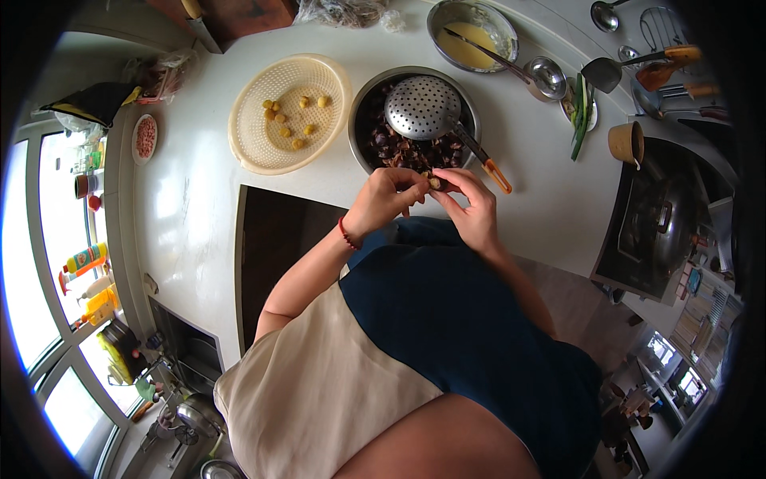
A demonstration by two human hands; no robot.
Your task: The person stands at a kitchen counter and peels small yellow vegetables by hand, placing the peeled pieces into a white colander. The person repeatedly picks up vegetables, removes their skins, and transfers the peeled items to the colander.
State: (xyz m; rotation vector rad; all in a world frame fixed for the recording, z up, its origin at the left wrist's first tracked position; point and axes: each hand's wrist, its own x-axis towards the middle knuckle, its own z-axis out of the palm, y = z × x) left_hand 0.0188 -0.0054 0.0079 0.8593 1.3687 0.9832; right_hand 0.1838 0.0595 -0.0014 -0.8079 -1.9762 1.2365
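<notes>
Both my hands meet at the near rim of a steel bowl (357,141) of dark-shelled chestnuts and shell pieces. My right hand (470,200) grips a chestnut (437,182) with part of its pale kernel showing. Against the same nut, my left hand (392,194) has its thumb and fingertips pinched together. A perforated steel skimmer (422,108) lies face down on the chestnuts, its orange-tipped handle over the rim. Left of the bowl stands a cream plastic colander (245,149) with several yellow peeled chestnuts (279,118) spread on its bottom.
Behind is a metal bowl (440,57) of yellow batter with a ladle (546,78). Spring onions (580,117) lie on a plate at the right, near a lidded pan (664,221) on the stove. A dish of minced meat (145,139) and a cleaver (204,36) are at the left.
</notes>
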